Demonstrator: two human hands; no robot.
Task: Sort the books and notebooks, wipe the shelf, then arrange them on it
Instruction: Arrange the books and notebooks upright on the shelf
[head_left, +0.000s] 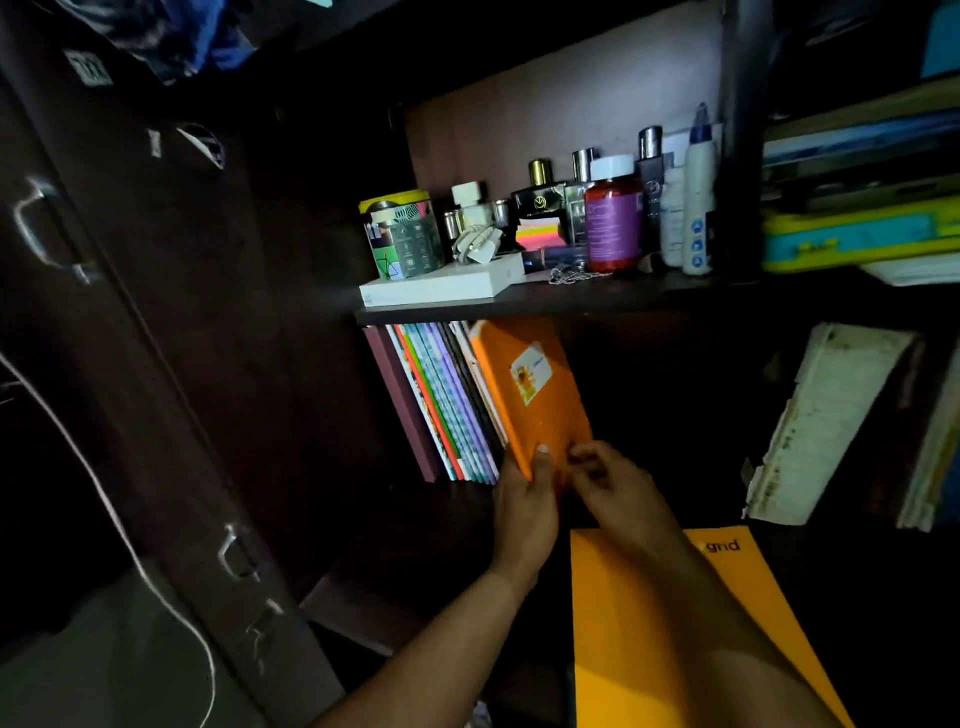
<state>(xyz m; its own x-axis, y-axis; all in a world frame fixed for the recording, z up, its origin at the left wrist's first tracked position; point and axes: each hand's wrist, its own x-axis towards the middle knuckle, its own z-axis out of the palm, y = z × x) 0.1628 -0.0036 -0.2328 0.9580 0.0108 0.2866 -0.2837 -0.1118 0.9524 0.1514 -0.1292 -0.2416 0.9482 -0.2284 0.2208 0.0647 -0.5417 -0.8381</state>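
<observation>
Your left hand (524, 499) grips the orange notebook (530, 395) at its near lower corner and your right hand (613, 483) pinches beside it, its long axis leaning upright against the row of notebooks (441, 405).

The upper shelf (571, 304) carries a white box (441, 286), a printed tin (402, 234), and bottles (613, 218). On the lower shelf (415, 525), books (441, 400) stand leaning, with an orange notebook (530, 389) at their right end.
</observation>
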